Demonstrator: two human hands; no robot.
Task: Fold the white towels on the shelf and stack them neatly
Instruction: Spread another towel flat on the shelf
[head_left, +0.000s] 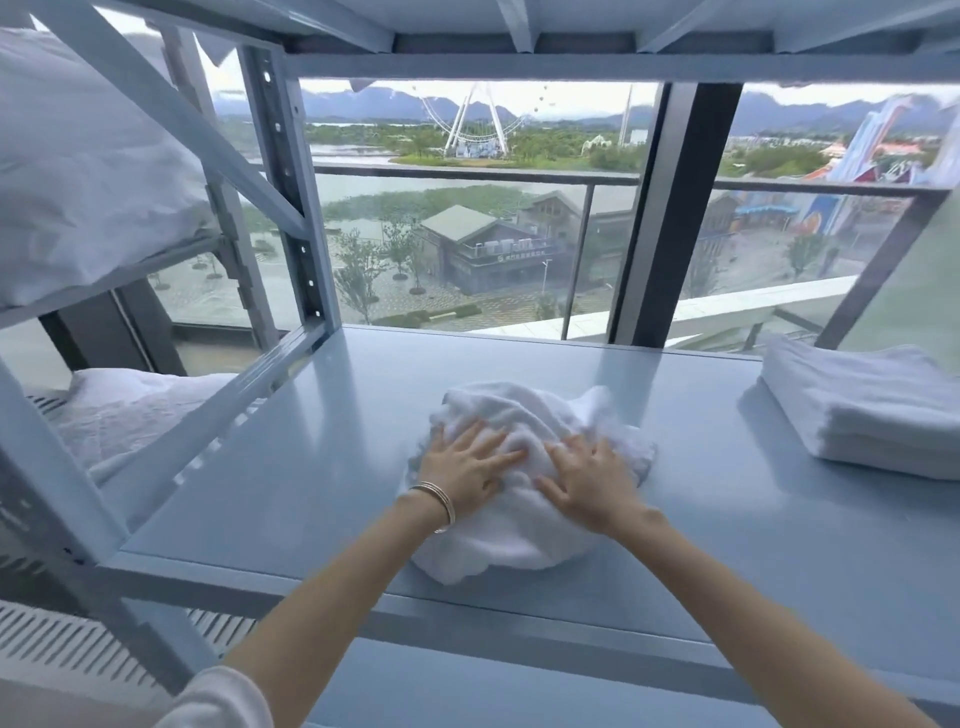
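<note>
A crumpled white towel (524, 415) lies in a heap at the middle of the pale blue metal shelf (322, 467). My left hand (467, 462), with thin bangles on the wrist, rests flat on the towel's left side, fingers spread. My right hand (589, 480) presses flat on its right side, fingers spread too. Neither hand grips the cloth. A stack of folded white towels (862, 410) sits at the shelf's right end, apart from the heap.
The shelf's blue upright post (296, 208) and slanted braces stand at the left. A neighbouring rack holds white bedding (78, 171) above and more linen (130, 410) below. Behind the shelf is a window with a balcony railing (467, 174). Another shelf board hangs overhead.
</note>
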